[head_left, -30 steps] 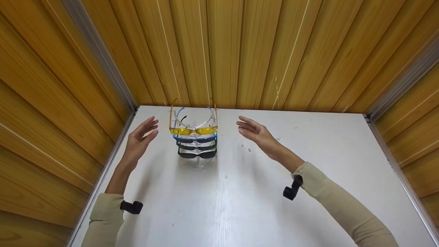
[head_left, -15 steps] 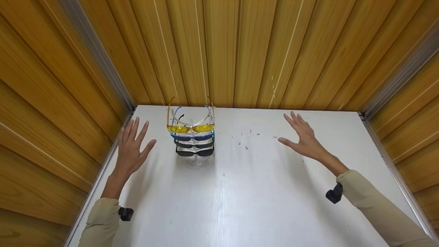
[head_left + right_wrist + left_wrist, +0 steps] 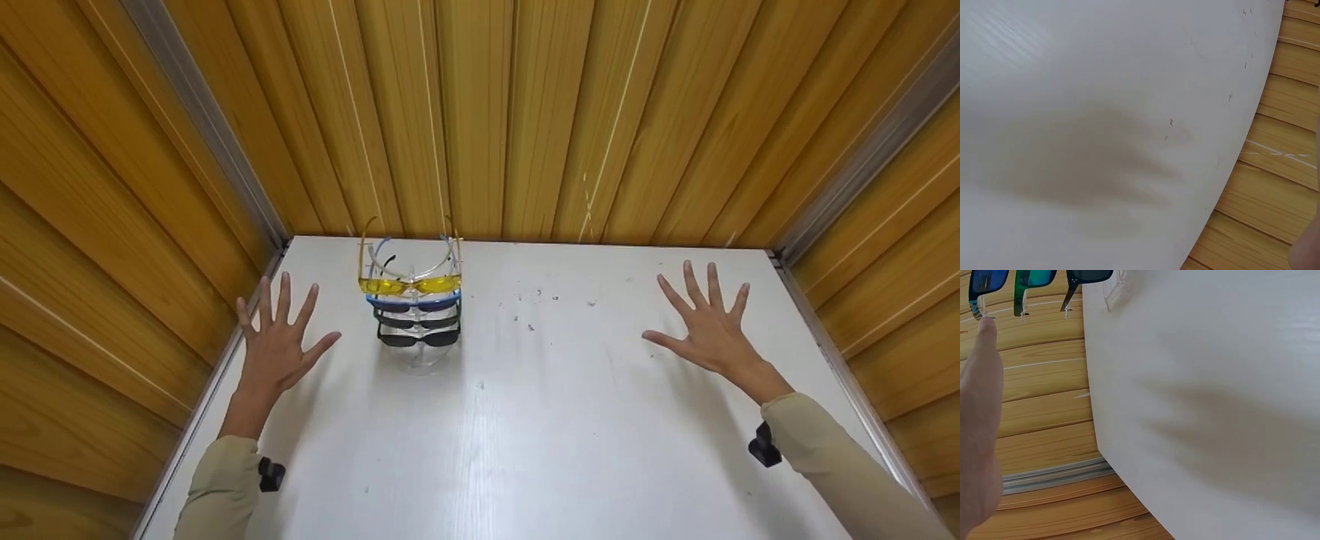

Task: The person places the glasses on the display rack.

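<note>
On a clear plastic display stand (image 3: 421, 366) hang several pairs of glasses, one above another. Topmost are yellow-lensed glasses (image 3: 409, 285), then blue-framed sunglasses (image 3: 414, 303), dark green-framed sunglasses (image 3: 417, 323) and black sunglasses (image 3: 418, 339) lowest. My left hand (image 3: 276, 352) hovers to the left of the stand, fingers straight and spread, holding nothing. In the left wrist view its thumb (image 3: 986, 337) overlaps the end of one pair of sunglasses. Far to the right, my right hand (image 3: 712, 337) is likewise spread above the table, with nothing in it.
The white table (image 3: 525, 442) bears small dark marks right of the stand. Wood-look panels (image 3: 480, 120) rise behind it and on both sides, with metal rails (image 3: 217, 127) at the corners. Shadows of both hands fall on the tabletop.
My right hand has moved away to the right from near the stand, and its fingers have spread. The left hand has shifted slightly left and its fingers have straightened and fanned out.
</note>
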{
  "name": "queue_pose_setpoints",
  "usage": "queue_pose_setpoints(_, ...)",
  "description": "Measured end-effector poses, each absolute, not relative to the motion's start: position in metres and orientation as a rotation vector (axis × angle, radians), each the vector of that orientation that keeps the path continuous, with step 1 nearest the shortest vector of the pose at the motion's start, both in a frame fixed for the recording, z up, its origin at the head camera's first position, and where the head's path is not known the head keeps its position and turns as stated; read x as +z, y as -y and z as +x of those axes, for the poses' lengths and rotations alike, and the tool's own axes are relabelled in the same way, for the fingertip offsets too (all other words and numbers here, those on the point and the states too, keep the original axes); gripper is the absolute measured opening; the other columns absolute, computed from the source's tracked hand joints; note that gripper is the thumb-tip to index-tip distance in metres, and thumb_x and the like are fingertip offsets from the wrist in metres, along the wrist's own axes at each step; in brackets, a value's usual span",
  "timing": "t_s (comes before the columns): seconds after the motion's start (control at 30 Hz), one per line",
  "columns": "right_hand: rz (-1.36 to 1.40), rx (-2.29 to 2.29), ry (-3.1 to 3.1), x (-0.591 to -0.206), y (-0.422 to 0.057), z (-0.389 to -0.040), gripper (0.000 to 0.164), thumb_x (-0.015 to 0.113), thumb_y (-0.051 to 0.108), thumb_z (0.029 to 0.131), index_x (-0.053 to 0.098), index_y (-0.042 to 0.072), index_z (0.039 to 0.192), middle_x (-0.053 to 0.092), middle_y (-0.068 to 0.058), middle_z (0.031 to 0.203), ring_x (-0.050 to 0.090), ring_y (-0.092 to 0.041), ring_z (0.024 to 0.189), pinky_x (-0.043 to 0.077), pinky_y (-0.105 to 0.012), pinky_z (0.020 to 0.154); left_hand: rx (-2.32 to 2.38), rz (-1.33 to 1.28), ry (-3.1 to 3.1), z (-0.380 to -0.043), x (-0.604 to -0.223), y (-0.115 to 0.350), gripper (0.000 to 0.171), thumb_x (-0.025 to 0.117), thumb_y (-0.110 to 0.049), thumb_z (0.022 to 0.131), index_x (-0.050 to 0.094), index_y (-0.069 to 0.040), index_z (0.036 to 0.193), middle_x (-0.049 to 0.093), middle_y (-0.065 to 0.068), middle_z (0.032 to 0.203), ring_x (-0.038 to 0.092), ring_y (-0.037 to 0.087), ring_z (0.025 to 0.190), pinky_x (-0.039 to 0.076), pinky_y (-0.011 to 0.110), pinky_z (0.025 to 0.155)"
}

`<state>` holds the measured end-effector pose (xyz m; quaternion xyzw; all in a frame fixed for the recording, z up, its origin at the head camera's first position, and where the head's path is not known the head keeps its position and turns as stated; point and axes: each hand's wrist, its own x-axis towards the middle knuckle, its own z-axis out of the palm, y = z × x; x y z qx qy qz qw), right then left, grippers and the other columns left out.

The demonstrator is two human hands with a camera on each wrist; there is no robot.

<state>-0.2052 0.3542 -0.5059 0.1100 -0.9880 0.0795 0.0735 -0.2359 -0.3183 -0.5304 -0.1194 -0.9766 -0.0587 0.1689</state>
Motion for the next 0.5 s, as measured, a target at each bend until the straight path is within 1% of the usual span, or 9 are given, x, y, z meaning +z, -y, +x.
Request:
queue_pose_setpoints(0.1, 0.325, 0.249, 2.975, -0.507, -0.357, -0.205, 0.097, 0.060, 0.070, 0.088, 0.015, 0.032, 0.165, -0.001, -0.020, 0.172, -0.014, -0.053, 0.155, -0.018, -0.086, 0.106, -0.158, -0.338, 2.787, -0.235, -0.531, 0.319, 0.090, 0.048, -0.074, 0.091, 0.027, -0.025, 0.163, 0.003, 0.019, 0.172, -0.006, 0.046, 0.158, -0.007, 0.077, 0.119)
queue_pose_setpoints(0.13, 0.326, 0.250, 2.977, -0.507, -0.357, -0.205, 0.097, 0.060, 0.070, 0.088, 0.014, 0.032, 0.165, -0.001, -0.020, 0.172, -0.014, -0.052, 0.155, -0.018, -0.086, 0.106, -0.149, -0.334, 2.785, -0.235, -0.531, 0.319, 0.090, 0.047, -0.075, 0.091, 0.027, -0.025, 0.163, 0.004, 0.019, 0.172, -0.005, 0.047, 0.158, -0.007, 0.077, 0.119)
queue_pose_setpoints(0.33, 0.310, 0.292, 2.987, -0.509, -0.363, -0.201, 0.098, 0.061, 0.067, 0.089, 0.012, 0.031, 0.165, -0.004, -0.022, 0.171, -0.017, -0.052, 0.154, -0.020, -0.087, 0.103, -0.137, -0.326, 2.791, -0.235, -0.529, 0.315, 0.089, 0.049, -0.073, 0.091, 0.028, -0.025, 0.163, 0.002, 0.019, 0.173, -0.005, 0.048, 0.158, -0.010, 0.076, 0.119)
queue_pose_setpoints(0.4, 0.290, 0.304, 2.998, -0.510, -0.366, -0.199, 0.097, 0.061, 0.066, 0.090, 0.011, 0.031, 0.165, -0.005, -0.022, 0.171, -0.018, -0.053, 0.154, -0.021, -0.087, 0.103, -0.157, -0.328, 2.813, -0.235, -0.528, 0.313, 0.089, 0.048, -0.073, 0.092, 0.027, -0.025, 0.163, -0.002, 0.018, 0.173, -0.011, 0.046, 0.158, -0.013, 0.075, 0.119)
queue_pose_setpoints(0.5, 0.272, 0.322, 3.019, -0.511, -0.368, -0.197, 0.097, 0.060, 0.066, 0.092, 0.009, 0.030, 0.166, -0.008, -0.022, 0.171, -0.019, -0.053, 0.153, -0.022, -0.086, 0.103, -0.163, -0.316, 2.826, -0.235, -0.527, 0.312, 0.088, 0.047, -0.073, 0.092, 0.027, -0.025, 0.163, -0.002, 0.018, 0.173, -0.012, 0.044, 0.158, -0.013, 0.075, 0.119)
